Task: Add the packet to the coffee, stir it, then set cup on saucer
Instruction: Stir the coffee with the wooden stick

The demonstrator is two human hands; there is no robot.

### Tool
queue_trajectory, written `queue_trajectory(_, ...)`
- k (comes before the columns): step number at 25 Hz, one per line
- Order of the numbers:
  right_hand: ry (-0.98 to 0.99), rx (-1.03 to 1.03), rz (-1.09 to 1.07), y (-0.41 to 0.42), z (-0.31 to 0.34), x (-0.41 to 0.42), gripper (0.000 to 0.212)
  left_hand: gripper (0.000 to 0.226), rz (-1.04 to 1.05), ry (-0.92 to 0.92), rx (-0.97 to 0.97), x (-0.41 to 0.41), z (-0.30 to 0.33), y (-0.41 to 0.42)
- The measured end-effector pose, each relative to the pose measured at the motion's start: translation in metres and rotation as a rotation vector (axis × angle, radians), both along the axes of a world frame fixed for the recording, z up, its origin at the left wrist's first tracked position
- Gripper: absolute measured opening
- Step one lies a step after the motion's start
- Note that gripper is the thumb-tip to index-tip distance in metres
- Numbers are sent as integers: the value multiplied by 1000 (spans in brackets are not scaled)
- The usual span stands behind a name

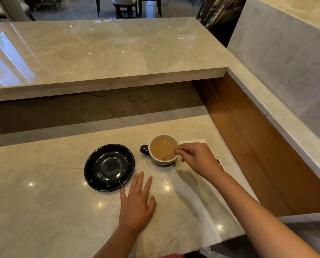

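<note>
Counter (43, 211) under the left hand (136, 207): polished marble-look stone, glossy, light glints. Saucer (92, 172) just beyond that hand: black glazed ceramic, shiny. Cup (156, 160) at the right hand (196, 157): glazed ceramic, white inside, dark handle. Panel (257, 155) right of that hand: matt wood grain.

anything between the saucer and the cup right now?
No. In the head view, only bare marble counter lies between the black saucer and the cup. The cup's dark handle points toward the saucer without touching it.
</note>
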State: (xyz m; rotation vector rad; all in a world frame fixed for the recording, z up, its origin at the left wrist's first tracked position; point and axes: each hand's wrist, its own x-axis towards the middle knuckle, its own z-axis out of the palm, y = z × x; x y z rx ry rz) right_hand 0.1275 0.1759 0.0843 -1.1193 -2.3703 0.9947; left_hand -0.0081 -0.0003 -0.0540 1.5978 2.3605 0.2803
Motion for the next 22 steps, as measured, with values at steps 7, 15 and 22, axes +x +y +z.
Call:
queue_trajectory(7, 139, 39, -121, -3, -18, -18, 17, 60, -2, -8, 14, 0, 3, 0)
queue_trajectory(15, -143, 435, -3, 4, -8, -3, 18, 59, -6, -11, 20, 0, 1, -1)
queue_trajectory(22, -292, 323, 51, -1, 8, -3, 21, 60, -2, -2, -11, 0, 0, -1)
